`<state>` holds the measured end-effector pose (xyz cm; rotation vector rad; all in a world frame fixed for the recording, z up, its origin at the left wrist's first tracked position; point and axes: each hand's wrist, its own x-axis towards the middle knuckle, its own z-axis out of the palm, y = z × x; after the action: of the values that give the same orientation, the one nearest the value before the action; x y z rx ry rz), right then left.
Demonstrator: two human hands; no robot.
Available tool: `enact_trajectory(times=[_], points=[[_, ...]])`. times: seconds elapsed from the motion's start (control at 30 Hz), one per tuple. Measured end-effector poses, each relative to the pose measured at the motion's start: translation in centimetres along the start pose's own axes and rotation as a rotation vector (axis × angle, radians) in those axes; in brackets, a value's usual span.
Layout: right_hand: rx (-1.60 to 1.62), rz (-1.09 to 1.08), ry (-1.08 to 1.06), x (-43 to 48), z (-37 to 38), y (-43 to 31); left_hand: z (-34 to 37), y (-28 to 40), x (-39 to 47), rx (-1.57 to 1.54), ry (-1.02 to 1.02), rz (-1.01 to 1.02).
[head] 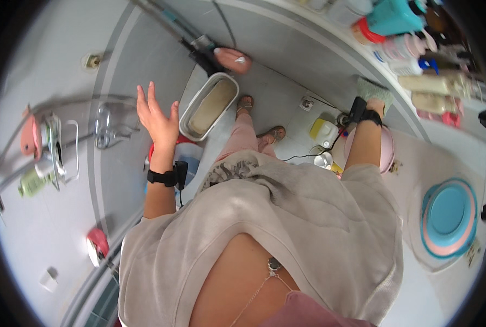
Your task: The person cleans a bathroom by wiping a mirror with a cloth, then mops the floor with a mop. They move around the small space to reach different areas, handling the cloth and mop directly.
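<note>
My left hand [156, 116] is raised with its fingers spread, and holds nothing. A black strap with a small box circles each wrist. Over on the right, my right hand [374, 107] has a pale grey-green cloth [371, 89] flat against the grey wall [320, 61]. Its fingers are partly hidden by the cloth and the wrist box. Below my left hand, a long white-rimmed tub [210, 108] with cloudy brownish water stands on the floor. Under my right forearm sits a pink basin [386, 149], partly covered by the arm.
Pump bottles [406, 47] crowd a ledge at the upper right. A wire rack [57, 151] juts from the left wall. A yellow-and-white jug [324, 133], a floor drain [306, 103] and a cable [298, 157] lie near my feet. A blue collapsible basin [449, 208] rests at right.
</note>
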<state>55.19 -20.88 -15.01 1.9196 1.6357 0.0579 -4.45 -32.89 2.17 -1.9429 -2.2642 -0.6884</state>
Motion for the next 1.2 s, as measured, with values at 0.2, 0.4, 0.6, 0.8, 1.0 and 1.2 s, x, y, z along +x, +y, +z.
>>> enact_trajectory(times=[0.2,0.4,0.6,0.8,1.0,1.2], points=[[0.956,-0.092,0.331,6.0,-10.6,-12.5,-0.5,-4.2,-3.3,0.020,0.024,-0.148],[1.507,-0.077,0.103,3.1,-15.8,-16.0,0.4,-8.3,-4.0,-0.045,0.030,-0.136],[2.837,0.007,-0.407,-5.3,-20.5,-23.4,-2.0,-14.3,-2.9,-0.622,-0.212,-0.370],[2.781,-0.688,-1.569,-16.0,-29.3,-37.5,-6.5,-16.7,0.3,-1.686,-0.395,-0.509],[2.551,-0.849,-1.646,-22.4,-35.2,-48.9,-7.0,-16.2,2.1,-0.107,-0.090,0.065],[2.438,-0.494,-1.345,-25.7,-37.6,-53.6,-6.6,-17.7,-0.3,-0.228,-0.008,0.060]])
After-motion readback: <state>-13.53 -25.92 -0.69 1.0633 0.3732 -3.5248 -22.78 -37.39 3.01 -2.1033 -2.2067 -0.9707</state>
